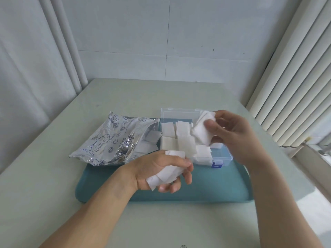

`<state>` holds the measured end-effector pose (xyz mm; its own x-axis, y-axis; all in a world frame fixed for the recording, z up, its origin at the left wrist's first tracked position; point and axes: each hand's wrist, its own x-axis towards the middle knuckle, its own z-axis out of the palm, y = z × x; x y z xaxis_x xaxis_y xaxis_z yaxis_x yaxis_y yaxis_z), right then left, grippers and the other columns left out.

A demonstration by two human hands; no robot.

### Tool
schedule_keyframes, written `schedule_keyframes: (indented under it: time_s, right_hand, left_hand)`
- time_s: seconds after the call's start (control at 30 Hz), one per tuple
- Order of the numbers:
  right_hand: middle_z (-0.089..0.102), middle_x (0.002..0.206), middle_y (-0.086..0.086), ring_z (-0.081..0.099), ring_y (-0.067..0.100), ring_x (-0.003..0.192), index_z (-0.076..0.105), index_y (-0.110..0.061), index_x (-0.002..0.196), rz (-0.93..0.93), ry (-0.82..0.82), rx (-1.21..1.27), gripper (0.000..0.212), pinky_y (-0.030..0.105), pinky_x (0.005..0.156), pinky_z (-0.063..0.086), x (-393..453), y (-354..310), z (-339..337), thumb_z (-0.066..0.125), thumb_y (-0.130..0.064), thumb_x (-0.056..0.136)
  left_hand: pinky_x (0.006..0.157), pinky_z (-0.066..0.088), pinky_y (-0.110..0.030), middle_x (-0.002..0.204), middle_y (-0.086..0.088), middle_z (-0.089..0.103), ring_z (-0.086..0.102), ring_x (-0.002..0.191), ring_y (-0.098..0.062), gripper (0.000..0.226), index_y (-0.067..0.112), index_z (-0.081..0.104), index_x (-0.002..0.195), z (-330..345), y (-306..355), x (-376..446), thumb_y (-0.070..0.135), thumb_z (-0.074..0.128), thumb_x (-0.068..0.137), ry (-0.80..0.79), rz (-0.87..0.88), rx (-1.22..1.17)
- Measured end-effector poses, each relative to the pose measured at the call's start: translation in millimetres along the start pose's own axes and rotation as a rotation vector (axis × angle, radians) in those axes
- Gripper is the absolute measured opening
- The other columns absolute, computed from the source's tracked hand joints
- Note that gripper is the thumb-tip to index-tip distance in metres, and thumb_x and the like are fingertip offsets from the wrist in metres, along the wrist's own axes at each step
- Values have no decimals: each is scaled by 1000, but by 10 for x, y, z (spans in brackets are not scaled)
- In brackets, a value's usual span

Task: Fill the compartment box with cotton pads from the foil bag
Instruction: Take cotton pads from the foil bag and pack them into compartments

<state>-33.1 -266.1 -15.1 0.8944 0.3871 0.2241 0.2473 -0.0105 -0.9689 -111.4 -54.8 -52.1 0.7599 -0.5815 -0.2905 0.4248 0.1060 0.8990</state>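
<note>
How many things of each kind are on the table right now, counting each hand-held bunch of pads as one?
Foil bag: 1
Compartment box: 1
Teal tray: 1
Hand-held pad bunches: 2, left hand and right hand
Total: 5

foil bag [109,140]: you see crinkled, shiny metallic film
compartment box [180,113]: clear glossy plastic
cotton pads [184,142]: soft matt white
tray [197,190]: smooth teal
counter [53,176]: matt pale

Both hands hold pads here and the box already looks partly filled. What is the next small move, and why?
Probably the right hand lowers its stack of pads into the compartment box. It already holds them just above the box's right side, where a compartment still looks less full, while the left hand grips more pads in front of the box.
</note>
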Motion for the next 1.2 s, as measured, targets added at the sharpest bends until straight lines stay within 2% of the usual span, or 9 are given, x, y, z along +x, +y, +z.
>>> schedule_keyframes:
  time_s: [0.07,0.17,0.33,0.47,0.57,0.67,0.77,0.87,1.2]
  right_hand:
    - [74,80,6,62,25,62,67,-12,101,119,86,-251,15,34,63,53,60,-31,-226,74,-17,89]
    - [76,77,5,61,19,51,67,-12,99,359,10,-597,22,22,60,49,155,37,-377,80,-22,85]
    - [74,71,-2,67,15,52,68,-14,96,493,-144,-772,27,23,62,48,254,115,-246,84,-28,80]
    - [70,68,0,66,12,49,62,-9,85,441,-49,-820,35,15,51,44,264,162,-71,90,-27,73]
    - [71,59,6,63,14,50,64,2,78,346,61,-963,46,23,57,48,208,150,-23,91,-34,70]
    - [72,62,5,62,12,51,67,-4,77,331,101,-988,41,25,56,52,162,80,-98,90,-38,70]
    - [74,74,1,68,10,52,69,-13,84,386,4,-946,31,12,45,43,133,5,-181,92,-24,66]
    - [74,79,1,70,12,54,72,-14,85,402,-89,-935,25,11,49,44,159,58,-105,90,-17,67]
    - [68,88,-15,54,-8,62,78,-34,103,208,-405,-1242,33,6,55,36,321,43,-22,88,-29,72]
  left_hand:
    - [36,31,-18,83,-10,61,52,46,-18,12,14,63,86,-11,10,30,25,60,85,72,40,-38]
    - [37,30,-18,79,-9,60,50,46,-19,16,11,61,91,-22,22,43,23,60,80,184,129,-96]
    - [40,31,-20,78,-9,61,50,45,-20,27,6,60,105,-18,74,34,20,62,82,320,274,-137]
    - [39,33,-21,78,-9,61,51,48,-21,26,6,60,105,-22,77,28,19,62,83,382,301,-173]
    - [40,33,-22,77,-9,61,51,49,-21,19,6,60,104,-8,91,11,17,59,88,409,309,-175]
    - [40,32,-22,73,-8,61,50,49,-22,17,5,60,105,0,106,0,15,53,93,440,319,-191]
    - [40,33,-22,72,-8,61,50,49,-23,17,5,60,105,12,116,-8,14,52,94,448,333,-208]
    - [40,33,-23,71,-7,60,50,49,-23,16,4,60,105,17,117,-1,14,52,94,457,333,-218]
    - [39,33,-24,69,-7,60,49,49,-22,13,5,60,100,33,129,-13,13,51,94,468,322,-231]
